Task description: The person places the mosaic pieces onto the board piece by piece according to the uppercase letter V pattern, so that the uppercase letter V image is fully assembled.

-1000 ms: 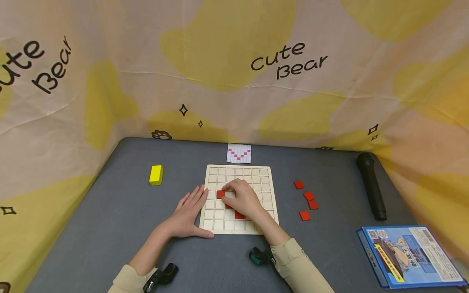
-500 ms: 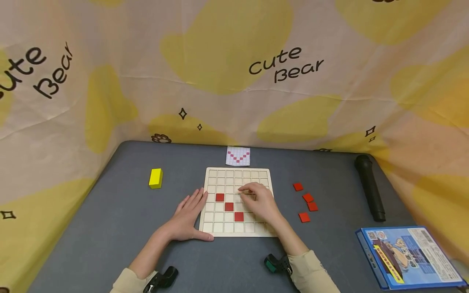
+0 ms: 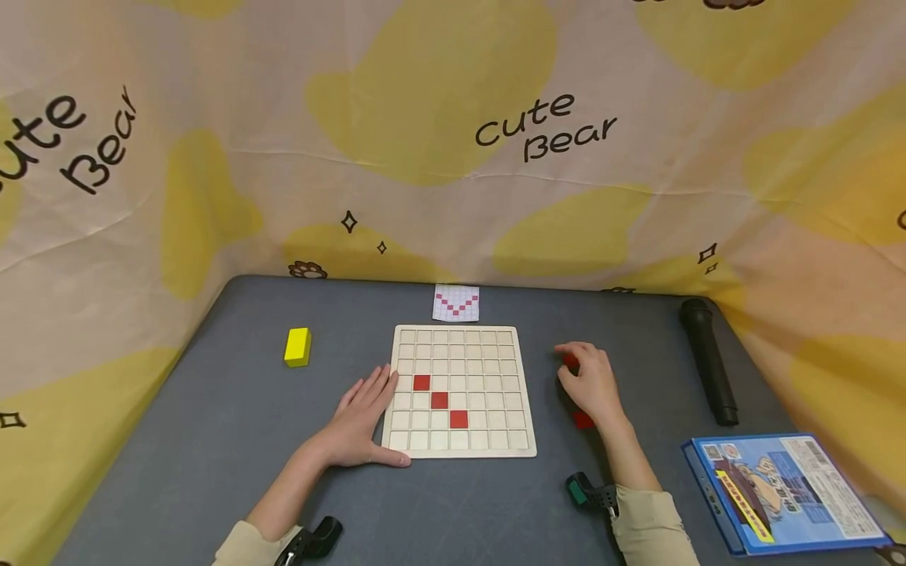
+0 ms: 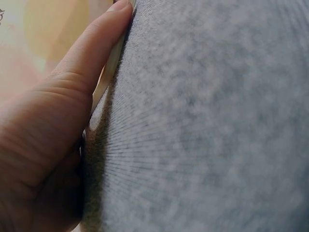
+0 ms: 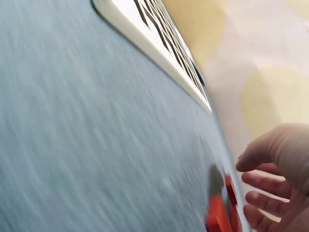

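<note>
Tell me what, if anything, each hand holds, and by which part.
Nothing appears held. The left hand rests straight-fingered against the left edge of the wooden grid board; the right hand hovers over red square tiles, none visible in its grip.

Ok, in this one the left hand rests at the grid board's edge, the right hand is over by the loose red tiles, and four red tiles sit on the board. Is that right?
Not quite: the head view shows three red tiles on the grid board, not four. The left hand and right hand are as you say.
</note>
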